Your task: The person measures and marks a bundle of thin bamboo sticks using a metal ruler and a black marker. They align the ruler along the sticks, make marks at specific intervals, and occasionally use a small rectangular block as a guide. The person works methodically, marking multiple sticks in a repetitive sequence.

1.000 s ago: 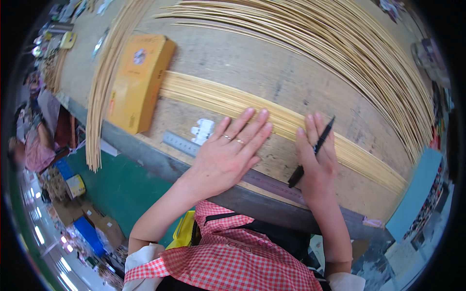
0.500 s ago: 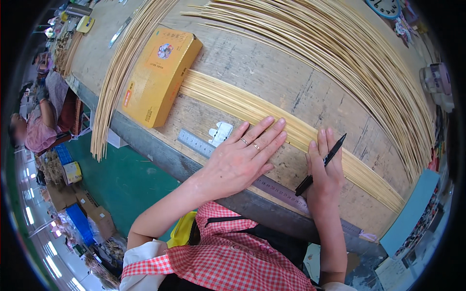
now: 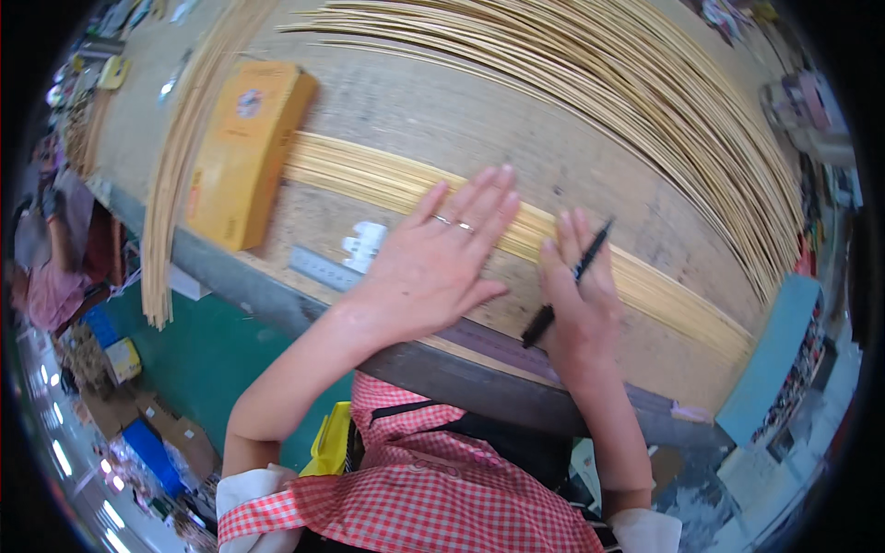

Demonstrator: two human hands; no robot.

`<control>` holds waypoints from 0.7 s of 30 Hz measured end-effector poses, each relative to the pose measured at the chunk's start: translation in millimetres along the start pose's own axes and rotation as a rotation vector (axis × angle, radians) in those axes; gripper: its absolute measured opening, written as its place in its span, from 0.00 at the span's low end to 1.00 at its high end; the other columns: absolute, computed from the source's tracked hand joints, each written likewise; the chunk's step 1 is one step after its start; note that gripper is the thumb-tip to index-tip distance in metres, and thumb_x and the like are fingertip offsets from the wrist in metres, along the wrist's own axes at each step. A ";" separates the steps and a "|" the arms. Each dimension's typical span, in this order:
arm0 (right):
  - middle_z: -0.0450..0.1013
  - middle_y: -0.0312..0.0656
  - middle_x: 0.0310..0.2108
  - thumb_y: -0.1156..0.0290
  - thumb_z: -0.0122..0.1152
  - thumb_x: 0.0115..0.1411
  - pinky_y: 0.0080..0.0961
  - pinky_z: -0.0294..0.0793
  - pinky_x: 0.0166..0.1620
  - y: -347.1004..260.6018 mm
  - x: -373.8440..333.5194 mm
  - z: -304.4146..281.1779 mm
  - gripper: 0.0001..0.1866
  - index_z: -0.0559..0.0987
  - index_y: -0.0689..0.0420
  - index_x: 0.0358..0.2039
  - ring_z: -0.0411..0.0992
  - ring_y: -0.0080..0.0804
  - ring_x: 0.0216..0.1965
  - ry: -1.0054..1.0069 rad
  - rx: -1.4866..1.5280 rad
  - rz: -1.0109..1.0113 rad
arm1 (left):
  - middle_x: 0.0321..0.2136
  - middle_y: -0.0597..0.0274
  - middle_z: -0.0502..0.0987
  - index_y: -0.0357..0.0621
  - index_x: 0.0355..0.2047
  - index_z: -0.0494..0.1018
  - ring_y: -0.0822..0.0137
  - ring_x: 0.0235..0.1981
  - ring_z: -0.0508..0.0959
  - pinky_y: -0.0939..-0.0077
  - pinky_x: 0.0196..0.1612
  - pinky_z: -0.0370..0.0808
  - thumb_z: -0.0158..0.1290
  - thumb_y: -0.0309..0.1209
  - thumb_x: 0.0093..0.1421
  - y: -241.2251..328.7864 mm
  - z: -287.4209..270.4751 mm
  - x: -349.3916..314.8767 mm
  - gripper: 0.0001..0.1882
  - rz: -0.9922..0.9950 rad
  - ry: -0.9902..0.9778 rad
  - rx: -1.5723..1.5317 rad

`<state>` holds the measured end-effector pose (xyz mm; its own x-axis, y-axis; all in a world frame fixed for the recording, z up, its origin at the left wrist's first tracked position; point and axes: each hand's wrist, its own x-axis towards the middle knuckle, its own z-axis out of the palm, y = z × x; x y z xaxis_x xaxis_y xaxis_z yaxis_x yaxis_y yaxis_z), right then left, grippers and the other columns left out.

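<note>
A flat row of thin pale wooden sticks (image 3: 364,173) runs across the worktable in front of me. My left hand (image 3: 429,263) lies palm down over it, fingers stretched out and thumb apart, the fingertips reaching the far edge of the row. Farther right, my right hand (image 3: 585,323) holds a black marker pen (image 3: 538,326) slantwise, with its fingertips at the sticks. A metal ruler (image 3: 321,267) lies along the table's near edge, partly hidden under my left forearm. Beside it sits a small white plastic piece (image 3: 364,246). The yellow box (image 3: 235,157) covers the sticks' left end.
A large spread of long sticks (image 3: 590,101) curves over the table's far side. Another bundle (image 3: 166,203) overhangs the near edge at left. A blue-grey container (image 3: 770,355) stands at right. Another person (image 3: 60,286) sits at far left.
The whole view has shifted, moving the table things leftward. My left hand has slid farther across the sticks and its thumb has spread out. The pen stays in my right hand.
</note>
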<state>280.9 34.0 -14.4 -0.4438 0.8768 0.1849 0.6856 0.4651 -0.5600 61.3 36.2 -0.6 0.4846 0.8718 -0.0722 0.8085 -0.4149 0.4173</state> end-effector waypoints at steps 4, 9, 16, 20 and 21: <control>0.71 0.59 0.61 0.79 0.57 0.61 0.54 0.66 0.65 6.6 4.3 -11.4 0.17 0.79 0.63 0.51 0.68 0.60 0.64 0.044 0.003 -0.022 | 0.76 0.47 0.46 0.37 0.75 0.46 0.48 0.77 0.48 0.47 0.75 0.47 0.59 0.46 0.59 -1.6 0.4 3.9 0.51 -0.027 -0.041 0.036; 0.72 0.57 0.61 0.84 0.65 0.54 0.49 0.72 0.60 30.8 -33.9 -52.6 0.23 0.78 0.61 0.52 0.70 0.61 0.61 0.260 -0.088 0.048 | 0.76 0.46 0.46 0.38 0.76 0.44 0.48 0.77 0.46 0.48 0.76 0.42 0.52 0.45 0.62 4.9 -0.2 8.9 0.48 -0.067 -0.107 0.108; 0.76 0.60 0.54 0.81 0.60 0.64 0.41 0.74 0.57 128.1 -136.9 -127.1 0.20 0.73 0.63 0.57 0.75 0.58 0.56 0.656 -0.626 0.543 | 0.76 0.47 0.47 0.41 0.76 0.45 0.48 0.77 0.46 0.48 0.75 0.42 0.36 0.58 0.70 12.4 7.1 1.3 0.44 -0.068 -0.060 0.222; 0.77 0.61 0.49 0.78 0.58 0.66 0.43 0.75 0.52 169.0 -167.6 -155.6 0.18 0.73 0.64 0.56 0.76 0.60 0.51 0.611 -0.774 0.816 | 0.75 0.44 0.48 0.39 0.76 0.45 0.46 0.77 0.46 0.47 0.75 0.42 0.42 0.55 0.69 5.1 8.0 -1.3 0.45 -0.062 -0.026 0.215; 0.77 0.60 0.47 0.77 0.58 0.65 0.44 0.74 0.50 180.3 -174.5 -155.1 0.18 0.74 0.63 0.56 0.76 0.61 0.49 0.587 -0.818 0.815 | 0.75 0.43 0.49 0.38 0.75 0.45 0.45 0.76 0.47 0.47 0.75 0.43 0.47 0.52 0.67 3.0 6.9 -0.7 0.46 -0.007 -0.015 0.143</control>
<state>571.5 -16.3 -22.4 0.4417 0.7657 0.4675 0.8808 -0.4692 -0.0638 65.7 32.6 -5.6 0.4831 0.8711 -0.0880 0.8504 -0.4430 0.2838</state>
